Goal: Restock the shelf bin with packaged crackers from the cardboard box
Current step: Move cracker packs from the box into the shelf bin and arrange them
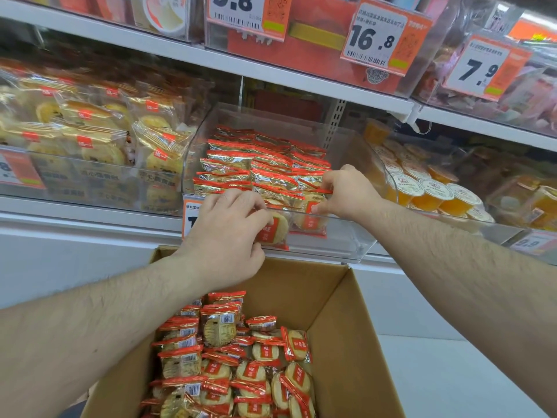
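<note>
A clear plastic shelf bin (337,236) holds rows of red-and-gold cracker packets (265,164). At the bin's front wall my left hand (229,233) grips a cracker packet (275,229) with a red label. My right hand (346,191) reaches over the front edge and pinches another packet (313,218) standing just inside the bin. Below my arms an open cardboard box (346,342) is partly filled with several loose cracker packets (241,363).
A bin of yellow pastry packs (90,131) sits to the left, and jelly cups (437,191) fill the bin to the right. Price tags (373,40) hang from the upper shelf (211,60). A white base panel (75,254) runs behind the box.
</note>
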The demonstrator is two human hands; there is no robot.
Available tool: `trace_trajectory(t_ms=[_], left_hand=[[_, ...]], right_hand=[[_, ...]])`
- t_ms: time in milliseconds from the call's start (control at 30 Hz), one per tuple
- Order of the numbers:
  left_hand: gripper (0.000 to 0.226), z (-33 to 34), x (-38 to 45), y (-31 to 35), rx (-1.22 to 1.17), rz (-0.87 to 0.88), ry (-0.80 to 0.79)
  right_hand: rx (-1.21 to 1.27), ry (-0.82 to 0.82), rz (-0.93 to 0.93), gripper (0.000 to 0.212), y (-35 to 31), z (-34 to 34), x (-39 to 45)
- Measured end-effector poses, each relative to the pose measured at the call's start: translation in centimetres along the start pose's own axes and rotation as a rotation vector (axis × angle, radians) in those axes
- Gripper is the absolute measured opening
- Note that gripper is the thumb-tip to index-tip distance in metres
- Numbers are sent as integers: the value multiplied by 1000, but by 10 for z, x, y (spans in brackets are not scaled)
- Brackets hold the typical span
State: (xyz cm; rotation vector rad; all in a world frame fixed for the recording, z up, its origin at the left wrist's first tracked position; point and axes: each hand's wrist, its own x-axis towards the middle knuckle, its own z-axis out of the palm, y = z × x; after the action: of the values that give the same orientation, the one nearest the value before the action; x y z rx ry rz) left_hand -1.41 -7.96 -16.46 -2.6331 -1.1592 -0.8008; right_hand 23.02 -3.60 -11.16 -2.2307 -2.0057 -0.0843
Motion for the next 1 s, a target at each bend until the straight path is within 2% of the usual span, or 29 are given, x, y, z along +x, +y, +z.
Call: trace_trajectory(t_ms=[133, 233, 433, 467, 533, 633, 667, 733, 800, 900, 1000], left_hand=[[34, -1, 0, 1, -4, -4, 1], [37, -2, 0, 1, -15, 6, 24], [29, -5, -6, 4, -108, 147, 217], [28, -4, -8, 4, -127, 183, 228], [25, -2, -12, 2, -167, 249, 175], [28, -2, -19, -1, -275, 228, -132], [30, 0, -23, -1, -290, 190, -262], [31, 8, -29, -5, -233, 131, -454], [28, 18, -36, -12, -180, 60, -639], [25, 28, -46, -27, -138, -37, -865], [30, 34, -54, -41, -158, -135, -962]], right_hand=[[4, -10, 10, 46, 1, -2, 0], [26, -31, 12, 60, 3, -7, -3], [85, -1, 42, 82, 9, -23, -17], [80, 36, 38, 80, 7, -22, -21], [93, 213, -27, 60, 2, -17, -35], [206, 636, -347, 21, -20, 4, -68], [257, 697, -451, 15, -30, 15, -81], [356, 628, -575, 14, -49, 46, -103], [410, 426, -589, 15, -63, 84, -117], [387, 38, -415, 11, -71, 147, -124], [369, -236, -229, 10, -78, 205, -123]])
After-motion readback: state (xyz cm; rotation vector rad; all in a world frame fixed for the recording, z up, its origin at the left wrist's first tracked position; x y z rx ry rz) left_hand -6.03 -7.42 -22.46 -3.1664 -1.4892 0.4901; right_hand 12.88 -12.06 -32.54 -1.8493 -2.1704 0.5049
